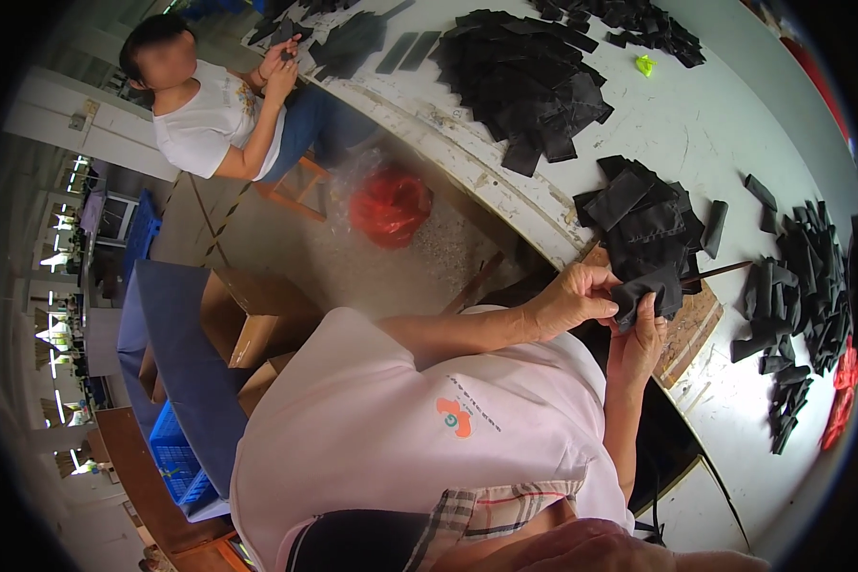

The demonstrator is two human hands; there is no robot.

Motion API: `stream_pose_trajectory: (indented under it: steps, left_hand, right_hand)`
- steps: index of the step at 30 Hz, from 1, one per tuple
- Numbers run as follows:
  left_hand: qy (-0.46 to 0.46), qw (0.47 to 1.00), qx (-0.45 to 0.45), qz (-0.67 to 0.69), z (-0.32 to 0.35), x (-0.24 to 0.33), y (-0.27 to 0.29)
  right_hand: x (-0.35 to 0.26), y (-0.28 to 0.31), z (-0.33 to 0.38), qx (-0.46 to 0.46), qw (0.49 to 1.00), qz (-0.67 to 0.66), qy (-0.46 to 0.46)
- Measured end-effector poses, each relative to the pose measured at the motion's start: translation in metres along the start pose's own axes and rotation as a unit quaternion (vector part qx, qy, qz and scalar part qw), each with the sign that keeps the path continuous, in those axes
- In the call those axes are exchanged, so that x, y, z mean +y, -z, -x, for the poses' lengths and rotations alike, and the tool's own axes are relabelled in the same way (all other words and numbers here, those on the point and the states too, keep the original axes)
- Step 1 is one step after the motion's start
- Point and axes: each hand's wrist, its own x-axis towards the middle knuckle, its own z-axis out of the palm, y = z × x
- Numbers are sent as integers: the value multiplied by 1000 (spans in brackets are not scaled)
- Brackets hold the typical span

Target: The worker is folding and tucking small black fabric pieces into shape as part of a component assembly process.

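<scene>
Just right of centre in the frame, my left hand (574,297) pinches a small black cloth (654,292) between thumb and fingertips, closed to the fabric's thickness. My right hand (642,336) grips its lower side, thumb up against the cloth and fingers curled, partly hidden. The cloth is crumpled; its long axis seems to run left to right, tilting slightly up toward the right, where one end meets a thin dark rod (721,272). I cannot tell whether the rod goes inside.

Just beyond and below my fingers lies a wooden board (693,334) at the edge of the white table (629,119). That edge slants from the upper left down to the lower right, passing under my hands. A pile of black pieces (646,214) crowds the upper side; a longer heap (815,276) stands off at the right, with white tabletop between as room to move. To the lower left, my sleeve side opens toward the floor.

Farther up is a large black heap (520,86), then a yellow-green scrap (646,66). At upper left, a seated co-worker (214,124) handles dark cloth.
</scene>
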Motion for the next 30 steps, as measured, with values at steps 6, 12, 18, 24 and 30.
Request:
stream_pose_trajectory:
  steps: [6,12,18,24,30]
  left_hand:
    - [-2,1000,11,-4,2,-4,1]
    - [3,999,29,19,4,-4,3]
    - [5,997,38,60,1,-5,12]
    - [18,994,-18,111,-4,5,12]
    - [15,993,-34,116,-18,6,14]
  right_hand:
    - [-4,-14,6,24,999,-27,9]
    - [-5,-19,7,17,1000,-12,-8]
    - [-5,-23,6,11,999,-28,-23]
    - [-4,-25,-1,-36,992,-97,-67]
    - [-8,-26,-13,21,987,-122,-102]
